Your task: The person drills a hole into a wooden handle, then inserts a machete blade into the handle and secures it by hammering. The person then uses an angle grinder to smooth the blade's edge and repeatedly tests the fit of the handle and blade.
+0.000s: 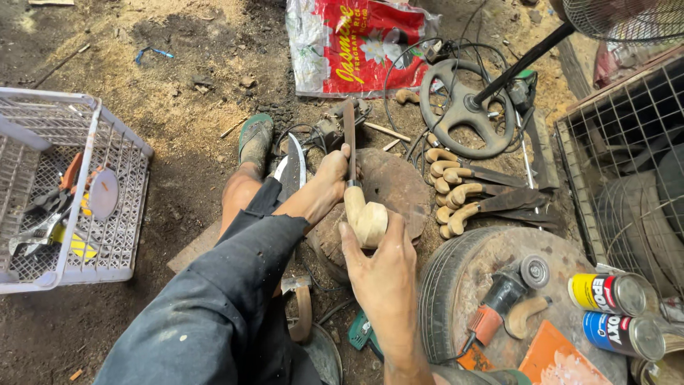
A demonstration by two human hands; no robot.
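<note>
Right hand (385, 267): grip closed around the pale wooden handle (365, 217) of a knife, holding it over the round wooden block (395, 187).
Left hand (333, 171): fingers narrow, pinching the dark knife blade (350, 142) where it rises from the handle, above the block's left edge.
Knife: held upright-tilted, handle toward the person, blade pointing away, just over the block.
Finished knives (474, 199): a row with curved wooden handles lying on the ground just right of the block.
Steering wheel (467, 107): beyond the block to its upper right, among black cables.
Angle grinder (502, 296): on the round slab inside a tyre (436, 285), right of and nearer than the block.
Two cans (616, 314): on their sides, far right of the block.
White plastic crate (68, 189): well left of the block, holding hand tools.
Red-and-white sack (353, 46): on the dirt floor beyond the block.
</note>
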